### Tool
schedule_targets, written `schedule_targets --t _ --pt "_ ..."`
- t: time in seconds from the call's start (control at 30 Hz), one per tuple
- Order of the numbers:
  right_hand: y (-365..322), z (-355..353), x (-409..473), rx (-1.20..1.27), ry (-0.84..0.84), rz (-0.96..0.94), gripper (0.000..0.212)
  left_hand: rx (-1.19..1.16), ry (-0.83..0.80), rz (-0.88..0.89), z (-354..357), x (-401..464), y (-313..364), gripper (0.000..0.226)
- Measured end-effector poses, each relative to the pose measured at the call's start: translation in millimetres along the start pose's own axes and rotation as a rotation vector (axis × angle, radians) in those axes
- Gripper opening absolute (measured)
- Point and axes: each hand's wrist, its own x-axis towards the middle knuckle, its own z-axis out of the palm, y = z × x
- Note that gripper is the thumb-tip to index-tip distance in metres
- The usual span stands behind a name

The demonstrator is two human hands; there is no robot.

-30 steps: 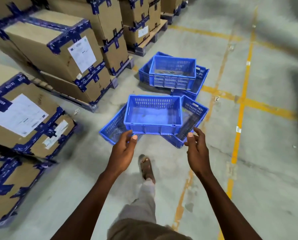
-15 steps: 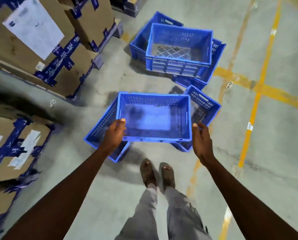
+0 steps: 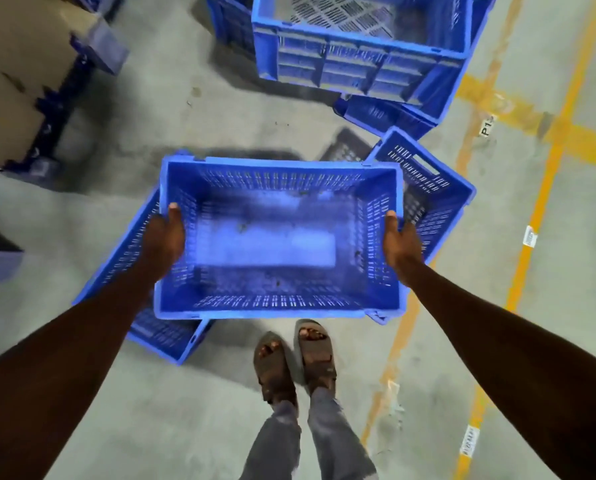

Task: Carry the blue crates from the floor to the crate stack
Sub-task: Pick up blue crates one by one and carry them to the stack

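Two sandalled feet (image 3: 294,362) stood on the concrete floor (image 3: 185,427) nearest the camera, and just beyond them both hands were on an empty blue crate (image 3: 279,237). The left hand (image 3: 163,237) gripped the left short rim, thumb hooked inside the wall, and the right hand (image 3: 400,239) met the right short rim, thumb on top; its fingers were hidden outside the wall, so a full wrap could not be confirmed. This crate sat on two more crates, one tilted at the left (image 3: 140,299) and one at the right (image 3: 435,199), both on the floor. Being empty moulded plastic with slotted walls, it would likely be light and stiff, not fragile, though bulky enough to need both hands; the short rims, or a handle slot like the one visible on the right crate, looked the best holds. Yellow floor lines (image 3: 532,216) ran to the right, with small white stickers; one (image 3: 485,125) seemed to read "P1", the others too small to read. Farther off stood the crate stack (image 3: 358,60), and cardboard boxes (image 3: 9,81) with dark tape at the far left.
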Motion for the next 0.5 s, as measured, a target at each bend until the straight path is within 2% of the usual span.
schedule_targets --t 0.07,0.1,0.2,0.27,0.33,0.5 --pt "4.4 14.1 26.6 0.047 0.035 -0.007 0.065 -0.022 0.114 -0.001 12.1 24.8 -9.1 0.058" --pt "8.6 20.2 38.0 0.064 0.045 -0.011 0.064 -0.077 0.125 -0.009 16.2 33.9 -14.9 0.055" --pt "20.2 25.7 64.0 0.125 0.015 0.068 0.077 -0.294 0.049 -0.036 16.7 48.7 -29.1 0.048" --pt "22.6 20.5 66.7 0.187 -0.073 0.105 0.066 -0.401 -0.081 -0.141 12.1 48.8 -32.6 0.057" --pt "22.5 15.7 64.4 0.266 -0.123 0.132 0.065 -0.419 -0.175 -0.215 9.0 46.4 -36.5 0.067" --pt "25.1 -12.4 36.7 0.241 -0.151 0.101 0.065 -0.397 -0.082 -0.158 -0.1 10.2 -35.7 0.063"
